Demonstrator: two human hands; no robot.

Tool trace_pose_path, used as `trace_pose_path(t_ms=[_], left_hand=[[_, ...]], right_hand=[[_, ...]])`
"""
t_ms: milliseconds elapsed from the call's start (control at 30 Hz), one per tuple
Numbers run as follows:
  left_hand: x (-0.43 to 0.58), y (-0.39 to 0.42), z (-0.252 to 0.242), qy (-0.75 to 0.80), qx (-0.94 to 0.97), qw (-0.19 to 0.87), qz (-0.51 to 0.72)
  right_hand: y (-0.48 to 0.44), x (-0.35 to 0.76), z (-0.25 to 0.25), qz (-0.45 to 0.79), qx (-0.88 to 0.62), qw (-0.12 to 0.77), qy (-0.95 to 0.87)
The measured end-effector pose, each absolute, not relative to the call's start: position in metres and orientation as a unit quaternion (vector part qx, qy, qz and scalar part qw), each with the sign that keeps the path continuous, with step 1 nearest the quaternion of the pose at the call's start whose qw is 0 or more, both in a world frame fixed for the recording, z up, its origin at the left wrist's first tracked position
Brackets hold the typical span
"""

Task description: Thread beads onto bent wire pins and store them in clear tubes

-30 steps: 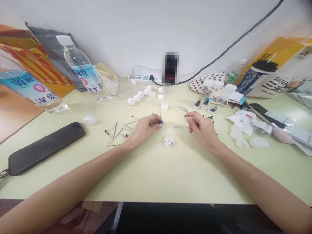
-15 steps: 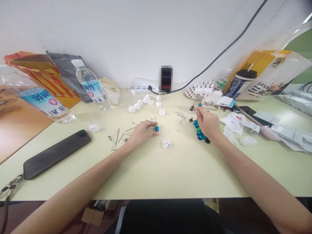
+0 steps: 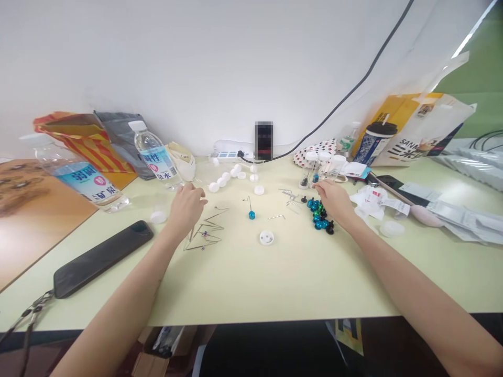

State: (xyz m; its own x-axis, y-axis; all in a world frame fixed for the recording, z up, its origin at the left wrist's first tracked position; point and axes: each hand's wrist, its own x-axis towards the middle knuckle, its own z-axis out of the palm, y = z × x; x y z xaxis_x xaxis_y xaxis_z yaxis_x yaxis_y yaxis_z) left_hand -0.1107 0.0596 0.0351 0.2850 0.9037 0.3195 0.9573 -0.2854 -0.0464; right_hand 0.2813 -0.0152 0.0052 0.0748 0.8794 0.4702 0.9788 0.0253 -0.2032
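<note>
My left hand (image 3: 187, 208) hovers at the upper left of the bent metal wires (image 3: 206, 228), fingers a little apart and nothing visible in them. My right hand (image 3: 334, 200) has its fingertips pinched together near the clear tubes with white caps (image 3: 323, 157); what they hold, if anything, I cannot make out. Blue and black ball-shaped pieces (image 3: 316, 209) lie in a cluster beside and partly behind that hand. Mid-table, a blue ball piece with a thin bent wire (image 3: 252, 214) stands upright. Close to it lie a small hex key (image 3: 277, 217) and a white cap holding tiny parts (image 3: 266, 238).
White caps (image 3: 223, 179) are scattered toward the wall. Water bottles (image 3: 157, 157) and a dark phone (image 3: 104, 257) are at the left. A drink cup (image 3: 375, 142), a paper bag (image 3: 420, 131) and torn packets (image 3: 369, 201) crowd the right. A power strip (image 3: 231, 155) lies by the wall.
My left hand has let go of the blue ball piece and moved left, leaving it upright on the table. My right fingertips stay by the tubes, and the whole view has shifted slightly.
</note>
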Motion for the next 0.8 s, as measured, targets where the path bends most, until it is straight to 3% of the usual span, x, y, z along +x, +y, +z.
trace_pose_path(t_ms=[200, 800], left_hand=[[-0.117, 0.065, 0.027, -0.601, -0.793, 0.068, -0.071], [-0.109, 0.069, 0.015, -0.567, -0.816, -0.032, -0.108]], right_hand=[[-0.013, 0.285, 0.0, -0.07, -0.672, 0.256, -0.691], [-0.009, 0.281, -0.009, -0.016, -0.647, 0.248, -0.721]])
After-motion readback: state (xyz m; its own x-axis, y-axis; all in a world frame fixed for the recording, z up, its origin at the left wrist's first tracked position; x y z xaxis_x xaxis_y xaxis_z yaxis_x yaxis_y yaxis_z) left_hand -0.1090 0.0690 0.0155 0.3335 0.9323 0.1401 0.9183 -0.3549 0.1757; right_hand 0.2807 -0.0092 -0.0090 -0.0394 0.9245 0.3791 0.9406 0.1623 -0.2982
